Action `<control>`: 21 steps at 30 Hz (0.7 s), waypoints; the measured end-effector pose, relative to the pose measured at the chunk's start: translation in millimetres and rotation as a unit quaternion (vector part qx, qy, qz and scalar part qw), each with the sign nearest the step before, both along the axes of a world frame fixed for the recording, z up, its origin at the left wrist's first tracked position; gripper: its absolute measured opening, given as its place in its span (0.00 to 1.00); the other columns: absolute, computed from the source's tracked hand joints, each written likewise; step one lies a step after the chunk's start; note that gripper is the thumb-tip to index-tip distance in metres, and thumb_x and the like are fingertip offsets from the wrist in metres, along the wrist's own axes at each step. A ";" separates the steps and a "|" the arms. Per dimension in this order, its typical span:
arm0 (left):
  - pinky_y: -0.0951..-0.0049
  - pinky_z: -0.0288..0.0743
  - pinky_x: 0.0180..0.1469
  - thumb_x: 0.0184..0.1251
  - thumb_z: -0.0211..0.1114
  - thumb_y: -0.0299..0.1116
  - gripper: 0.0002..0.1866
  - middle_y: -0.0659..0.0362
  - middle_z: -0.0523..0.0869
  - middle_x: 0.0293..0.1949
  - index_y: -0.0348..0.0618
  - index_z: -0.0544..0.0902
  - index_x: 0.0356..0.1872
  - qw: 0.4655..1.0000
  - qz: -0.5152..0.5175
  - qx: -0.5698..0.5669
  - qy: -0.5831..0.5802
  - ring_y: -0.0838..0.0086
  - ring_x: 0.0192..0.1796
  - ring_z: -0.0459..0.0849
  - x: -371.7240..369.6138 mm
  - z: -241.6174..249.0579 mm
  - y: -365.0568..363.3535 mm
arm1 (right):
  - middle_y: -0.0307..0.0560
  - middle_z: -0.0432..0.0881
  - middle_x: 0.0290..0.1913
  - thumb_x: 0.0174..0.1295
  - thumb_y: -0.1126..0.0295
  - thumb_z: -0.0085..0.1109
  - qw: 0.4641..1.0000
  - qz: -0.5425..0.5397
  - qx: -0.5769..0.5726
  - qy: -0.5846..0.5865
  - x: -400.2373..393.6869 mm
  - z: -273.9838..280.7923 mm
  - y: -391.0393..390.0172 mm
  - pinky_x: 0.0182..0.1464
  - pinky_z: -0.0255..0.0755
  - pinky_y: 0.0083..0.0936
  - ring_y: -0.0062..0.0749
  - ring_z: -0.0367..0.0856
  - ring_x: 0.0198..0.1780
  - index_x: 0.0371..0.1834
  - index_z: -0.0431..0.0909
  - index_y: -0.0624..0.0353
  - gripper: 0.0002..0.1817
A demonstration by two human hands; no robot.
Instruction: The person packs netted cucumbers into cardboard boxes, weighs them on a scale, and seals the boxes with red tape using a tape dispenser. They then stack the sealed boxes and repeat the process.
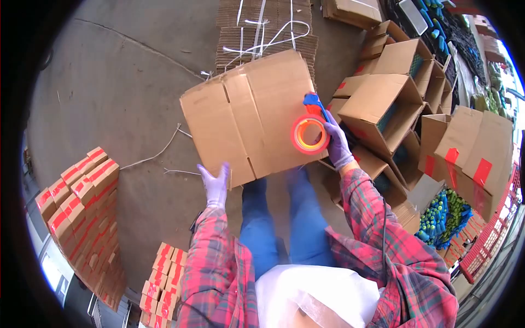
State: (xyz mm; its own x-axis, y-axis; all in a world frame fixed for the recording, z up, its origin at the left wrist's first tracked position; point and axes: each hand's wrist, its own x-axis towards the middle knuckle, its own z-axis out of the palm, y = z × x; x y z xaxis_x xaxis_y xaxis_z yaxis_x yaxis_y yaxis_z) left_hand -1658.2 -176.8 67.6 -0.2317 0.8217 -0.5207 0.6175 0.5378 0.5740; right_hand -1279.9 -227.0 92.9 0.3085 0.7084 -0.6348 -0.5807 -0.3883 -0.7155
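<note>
A flat, unfolded cardboard box (pixel 240 120) with creases and slots is in front of me, above my legs. My right hand (pixel 338 143), in a pale purple glove, grips a tape dispenser (pixel 314 100) with a blue handle and a roll of red-orange tape (pixel 298 134). The roll overlaps the right side of the cardboard. Similarly gloved, my left hand (pixel 214 183) is at the lower left corner of the cardboard, thumb and fingers spread apart. Whether it touches the edge is hard to tell.
Beyond the cardboard lies a stack of flat boxes (pixel 268 30) with white straps. Open boxes (pixel 377 104) are piled at right, beside a box holding green and blue-wrapped items (pixel 443 218). Taped cartons stand stacked at left (pixel 82 213) and lower left (pixel 164 284). Loose strap (pixel 150 158) lies on the floor.
</note>
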 end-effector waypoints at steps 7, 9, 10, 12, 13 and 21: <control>0.59 0.69 0.68 0.45 0.78 0.60 0.59 0.30 0.55 0.74 0.38 0.61 0.74 0.837 -0.529 -0.097 0.101 0.43 0.71 0.68 -16.5 199.0 45.4 | 0.48 0.73 0.66 0.64 0.61 0.56 0.998 0.056 0.012 0.029 18.7 135.9 -9.9 0.67 0.66 0.23 0.27 0.74 0.63 0.76 0.56 0.70 0.39; 0.59 0.73 0.65 0.47 0.76 0.62 0.55 0.30 0.58 0.72 0.39 0.66 0.72 0.836 -0.535 -0.096 0.077 0.43 0.67 0.73 -25.2 214.4 59.2 | 0.45 0.75 0.63 0.64 0.61 0.55 0.996 0.078 0.021 0.031 21.5 164.7 -11.5 0.65 0.67 0.21 0.26 0.75 0.60 0.75 0.58 0.69 0.38; 0.60 0.73 0.64 0.52 0.72 0.63 0.48 0.33 0.67 0.69 0.41 0.70 0.70 0.824 -0.557 -0.061 0.084 0.45 0.65 0.75 -26.3 222.2 66.3 | 0.44 0.76 0.61 0.65 0.59 0.55 0.997 0.070 0.030 0.032 21.6 180.4 -12.0 0.62 0.69 0.22 0.25 0.76 0.57 0.72 0.62 0.68 0.35; 0.57 0.76 0.61 0.57 0.67 0.65 0.46 0.37 0.68 0.69 0.39 0.71 0.69 0.815 -0.569 -0.051 0.091 0.45 0.63 0.77 -26.8 229.4 80.7 | 0.42 0.78 0.48 0.66 0.53 0.54 0.992 0.041 0.077 -0.087 34.6 145.1 -35.4 0.55 0.73 0.25 0.25 0.77 0.48 0.57 0.71 0.64 0.26; 0.56 0.77 0.59 0.59 0.64 0.66 0.46 0.38 0.68 0.70 0.38 0.71 0.68 0.811 -0.575 -0.044 0.094 0.45 0.62 0.78 -24.3 233.3 89.0 | 0.41 0.79 0.41 0.66 0.50 0.53 0.984 0.025 0.095 -0.149 41.2 127.4 -47.3 0.51 0.75 0.26 0.24 0.77 0.43 0.50 0.75 0.62 0.24; 0.58 0.75 0.56 0.70 0.59 0.44 0.23 0.45 0.85 0.47 0.40 0.77 0.59 0.748 -0.653 0.091 0.081 0.49 0.54 0.81 28.9 257.2 155.8 | 0.42 0.81 0.37 0.66 0.49 0.54 0.946 -0.265 0.184 0.021 12.6 192.6 34.5 0.51 0.79 0.30 0.28 0.81 0.42 0.45 0.78 0.59 0.22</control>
State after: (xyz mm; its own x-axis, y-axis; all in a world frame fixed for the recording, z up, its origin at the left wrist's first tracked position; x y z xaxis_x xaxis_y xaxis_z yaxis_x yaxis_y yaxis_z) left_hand -1629.3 -21.0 324.8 0.7811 0.4570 -0.4256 0.6183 -0.6614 0.4245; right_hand -1267.3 -192.4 285.5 0.6625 0.6360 -0.3957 -0.6553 0.2362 -0.7175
